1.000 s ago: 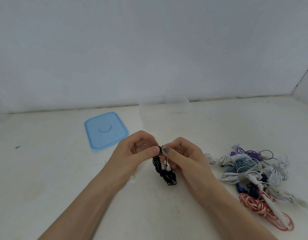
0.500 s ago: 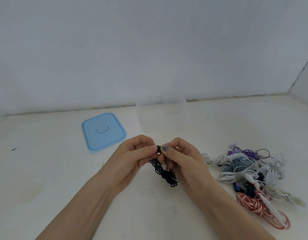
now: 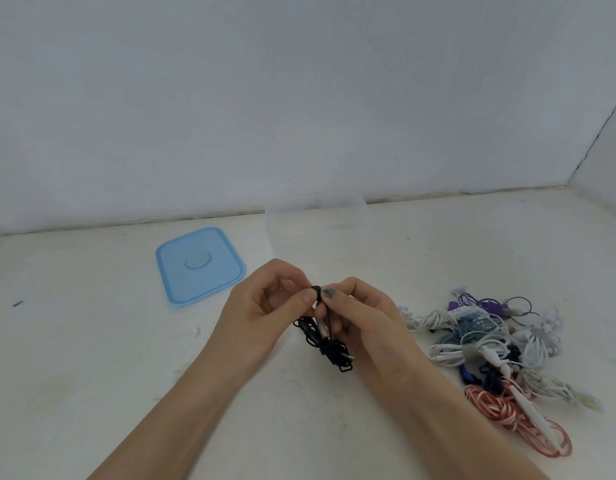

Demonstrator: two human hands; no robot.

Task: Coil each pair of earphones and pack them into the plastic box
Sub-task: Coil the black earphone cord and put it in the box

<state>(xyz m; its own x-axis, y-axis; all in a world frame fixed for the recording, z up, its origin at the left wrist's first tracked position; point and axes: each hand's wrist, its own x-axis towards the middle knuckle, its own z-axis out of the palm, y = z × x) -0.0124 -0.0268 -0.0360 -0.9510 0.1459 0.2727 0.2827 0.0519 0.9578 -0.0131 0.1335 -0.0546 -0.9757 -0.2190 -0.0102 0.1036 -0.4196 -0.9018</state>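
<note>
A tangled pair of black earphones (image 3: 329, 344) hangs between both hands just above the table. My left hand (image 3: 265, 313) and my right hand (image 3: 360, 318) pinch its top end together, thumb tips meeting at a black earbud. The bundle's lower loops dangle below the fingers. A clear plastic box (image 3: 317, 226) stands beyond the hands, near the wall; its walls are barely visible. Its blue lid (image 3: 199, 264) lies flat to the left of it.
A heap of loose earphones (image 3: 500, 337) in white, blue, purple and navy lies to the right of my right hand, with a red-and-white striped cable (image 3: 507, 414) at its near end. White walls close the table at the back and right.
The hands with the black earphones have drifted slightly left and the bundle's lower loops have shifted a little; both hands keep the same pinch.
</note>
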